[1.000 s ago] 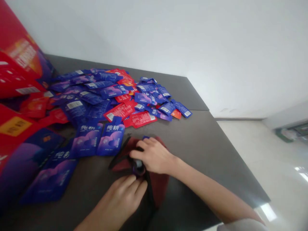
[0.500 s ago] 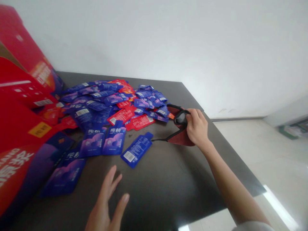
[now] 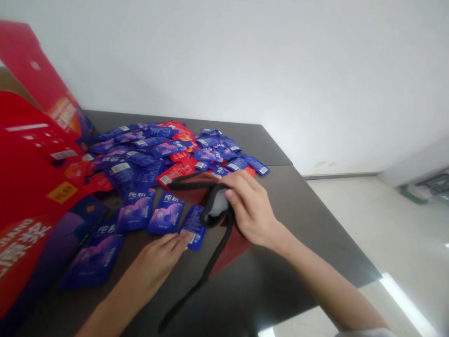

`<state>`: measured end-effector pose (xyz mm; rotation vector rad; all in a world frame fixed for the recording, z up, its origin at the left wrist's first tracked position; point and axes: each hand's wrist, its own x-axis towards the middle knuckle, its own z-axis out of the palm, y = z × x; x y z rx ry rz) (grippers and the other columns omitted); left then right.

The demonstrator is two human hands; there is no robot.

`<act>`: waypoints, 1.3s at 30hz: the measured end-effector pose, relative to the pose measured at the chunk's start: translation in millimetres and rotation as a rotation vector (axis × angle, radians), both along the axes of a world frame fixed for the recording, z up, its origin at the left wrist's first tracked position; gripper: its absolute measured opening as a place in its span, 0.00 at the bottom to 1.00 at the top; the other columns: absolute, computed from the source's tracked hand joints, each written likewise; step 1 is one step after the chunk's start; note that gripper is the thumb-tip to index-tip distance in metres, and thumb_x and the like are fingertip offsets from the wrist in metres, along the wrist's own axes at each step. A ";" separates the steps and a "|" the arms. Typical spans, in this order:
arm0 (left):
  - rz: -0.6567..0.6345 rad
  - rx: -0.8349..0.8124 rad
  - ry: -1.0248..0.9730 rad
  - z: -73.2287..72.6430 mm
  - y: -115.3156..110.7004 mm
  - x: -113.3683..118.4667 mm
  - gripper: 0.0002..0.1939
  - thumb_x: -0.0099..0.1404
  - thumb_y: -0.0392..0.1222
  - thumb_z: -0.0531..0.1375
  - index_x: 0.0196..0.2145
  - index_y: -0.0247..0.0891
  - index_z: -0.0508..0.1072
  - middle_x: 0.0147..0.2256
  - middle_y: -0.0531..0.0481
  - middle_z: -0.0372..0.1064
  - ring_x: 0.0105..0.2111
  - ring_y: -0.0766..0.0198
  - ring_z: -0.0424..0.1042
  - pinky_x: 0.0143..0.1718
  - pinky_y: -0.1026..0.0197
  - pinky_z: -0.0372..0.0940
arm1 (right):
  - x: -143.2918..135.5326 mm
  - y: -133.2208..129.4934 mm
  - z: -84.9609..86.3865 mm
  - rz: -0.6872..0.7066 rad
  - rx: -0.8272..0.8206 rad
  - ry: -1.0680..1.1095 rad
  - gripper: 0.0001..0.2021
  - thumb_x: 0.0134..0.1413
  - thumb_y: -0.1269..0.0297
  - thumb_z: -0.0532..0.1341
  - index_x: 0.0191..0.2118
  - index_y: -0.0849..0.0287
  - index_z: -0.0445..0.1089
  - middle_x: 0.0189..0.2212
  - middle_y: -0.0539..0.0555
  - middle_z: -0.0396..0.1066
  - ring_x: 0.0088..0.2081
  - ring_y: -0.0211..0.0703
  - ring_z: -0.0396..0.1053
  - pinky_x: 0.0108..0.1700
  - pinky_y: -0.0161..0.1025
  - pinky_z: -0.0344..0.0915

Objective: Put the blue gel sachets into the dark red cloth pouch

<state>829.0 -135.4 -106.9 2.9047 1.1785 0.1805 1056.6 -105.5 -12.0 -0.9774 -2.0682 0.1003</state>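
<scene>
My right hand [image 3: 250, 206] grips a bundled dark red cloth piece [image 3: 231, 250] with black edging and a grey inside, held above the table; a black strap trails down from it. My left hand [image 3: 164, 252] has its fingers closed at the lower left corner of a blue pouch [image 3: 196, 229], over its barcode. The cloth hides part of that pouch. Two blue and purple pouches, one of them the nearer pouch [image 3: 165, 214], lie just left of it. Behind them spreads a pile of blue and red pouches [image 3: 154, 150].
Large red boxes, one an open carton [image 3: 31, 154], stand at the left, with another pouch [image 3: 93, 257] in front. The dark table [image 3: 301, 271] ends at the right, above a pale floor [image 3: 368, 210]. A white wall [image 3: 228, 61] rises behind.
My right hand has brought the cloth piece left and nearer. My left hand has moved forward and closed at the blue pouch, which lies slightly turned. A pouch at the pile's right end is uncovered.
</scene>
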 end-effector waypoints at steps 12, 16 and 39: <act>-0.098 0.318 0.202 0.5 -18.0 10.2 0.23 0.57 0.22 0.47 0.46 0.33 0.71 0.40 0.43 0.74 0.38 0.62 0.72 0.30 0.64 0.65 | -30.9 38.3 -89.4 0.116 -0.148 -0.695 0.13 0.57 0.63 0.53 0.48 0.49 0.64 0.39 0.54 0.64 0.37 0.43 0.60 0.38 0.40 0.56; -0.127 0.302 0.188 2.4 -17.9 14.3 0.21 0.58 0.23 0.48 0.44 0.32 0.72 0.39 0.44 0.74 0.36 0.63 0.73 0.28 0.64 0.65 | -11.8 68.7 -74.3 -0.096 -0.188 -0.617 0.14 0.60 0.69 0.47 0.48 0.56 0.64 0.41 0.56 0.65 0.38 0.42 0.62 0.40 0.39 0.57; 0.001 0.325 0.168 -7.5 -31.9 32.9 0.21 0.54 0.21 0.50 0.43 0.30 0.72 0.36 0.42 0.74 0.31 0.62 0.72 0.23 0.65 0.64 | -20.2 40.5 -37.1 0.054 -0.035 -0.504 0.15 0.60 0.70 0.46 0.47 0.52 0.64 0.41 0.53 0.64 0.39 0.41 0.61 0.40 0.39 0.55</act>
